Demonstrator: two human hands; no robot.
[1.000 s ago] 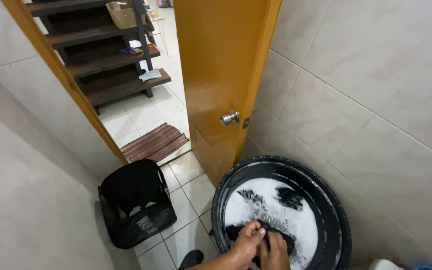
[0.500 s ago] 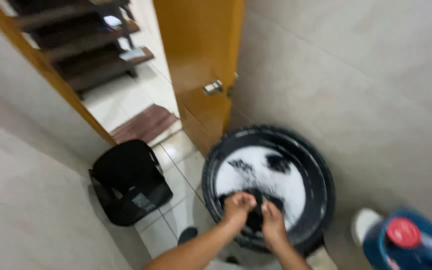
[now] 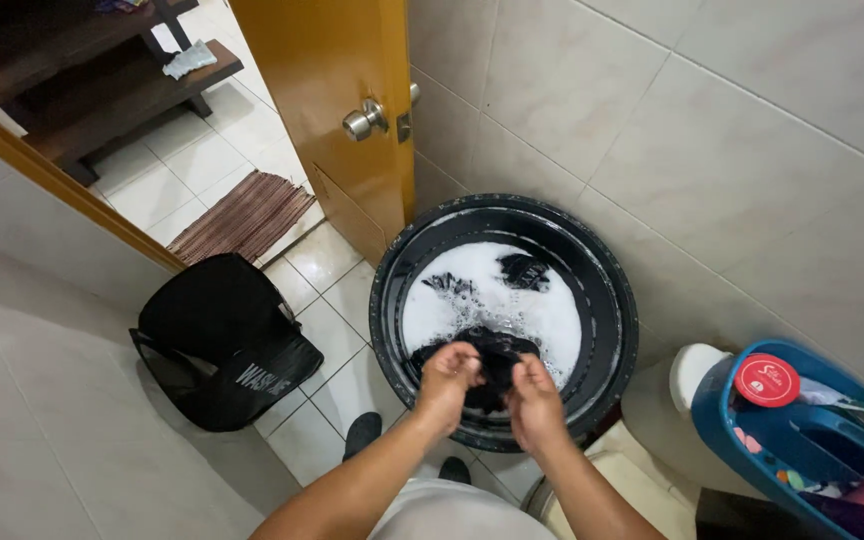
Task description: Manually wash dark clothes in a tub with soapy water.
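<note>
A round black basin (image 3: 607,300) stands on the tiled floor, filled with white foamy water. Dark clothes poke out of the suds at the far side. Over the near part of the basin my left hand (image 3: 447,380) and my right hand (image 3: 534,400) both grip one wet black garment (image 3: 492,355), fists close together, holding it just above the foam.
A black laundry basket (image 3: 217,340) sits on the floor to the left. An open orange door (image 3: 327,90) with a metal knob is behind the basin, a striped mat (image 3: 247,215) beyond it. A blue container (image 3: 802,430) with a red cap stands at the right.
The view has tilted down and settled, bringing the blue container and my arms into sight. My hands have lifted the black garment slightly out of the foam.
</note>
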